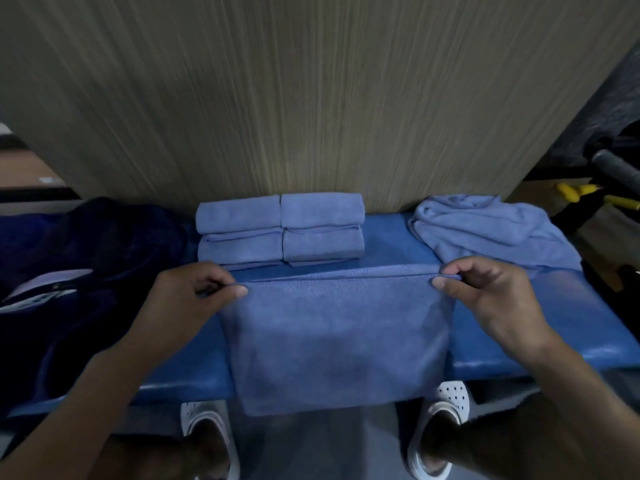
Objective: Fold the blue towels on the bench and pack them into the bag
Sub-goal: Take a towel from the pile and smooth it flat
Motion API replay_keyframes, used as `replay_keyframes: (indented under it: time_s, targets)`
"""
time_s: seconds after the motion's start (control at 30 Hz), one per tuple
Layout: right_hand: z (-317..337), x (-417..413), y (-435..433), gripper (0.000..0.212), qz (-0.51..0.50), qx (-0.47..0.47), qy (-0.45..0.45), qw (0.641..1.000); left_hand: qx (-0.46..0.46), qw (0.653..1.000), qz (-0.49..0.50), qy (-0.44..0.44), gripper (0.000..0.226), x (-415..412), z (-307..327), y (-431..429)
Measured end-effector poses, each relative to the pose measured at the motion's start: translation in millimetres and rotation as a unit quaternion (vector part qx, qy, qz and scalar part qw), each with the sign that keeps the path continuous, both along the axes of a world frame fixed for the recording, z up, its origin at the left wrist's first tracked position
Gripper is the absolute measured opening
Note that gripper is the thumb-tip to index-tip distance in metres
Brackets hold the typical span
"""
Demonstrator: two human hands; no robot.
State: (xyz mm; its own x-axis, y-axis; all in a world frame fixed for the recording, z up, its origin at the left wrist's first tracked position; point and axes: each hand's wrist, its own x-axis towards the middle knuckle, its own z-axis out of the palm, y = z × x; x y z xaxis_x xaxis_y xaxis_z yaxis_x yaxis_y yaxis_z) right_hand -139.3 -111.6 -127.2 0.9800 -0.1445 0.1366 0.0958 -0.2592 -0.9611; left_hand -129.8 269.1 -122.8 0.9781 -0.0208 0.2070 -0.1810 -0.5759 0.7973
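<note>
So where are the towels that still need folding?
In the head view, the unfolded towels lie crumpled at the right end of the bench, beyond the right hand and right of the folded stack.

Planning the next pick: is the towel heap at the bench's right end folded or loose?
Loose. The heap lies crumpled and wrinkled on the bench, unlike the neatly folded towels stacked by the wall.

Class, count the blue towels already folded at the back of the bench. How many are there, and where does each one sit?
4, in a two-by-two block: far-left towel, far-right towel, near-left towel, near-right towel. Others may lie hidden underneath.
</note>
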Motion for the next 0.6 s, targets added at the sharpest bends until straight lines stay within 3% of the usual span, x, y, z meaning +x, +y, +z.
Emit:
replay_keyframes:
  time_s: [0.2,0.43,0.6]
  targets:
    - [61,-27,-6,0.019,-0.005,-0.009,-0.081,0.997,0.026,0.995,-0.058,-0.081,0.021,-25,63,6]
    - [112,-53,-16,0.023,-0.009,-0.065,-0.141,0.988,-0.015,0.992,-0.089,-0.091,0.01,-50,129,-2]
    - [134,-65,-23,0.023,-0.014,-0.119,-0.141,0.983,0.035,0.989,-0.078,-0.118,0.02,-56,156,-12]
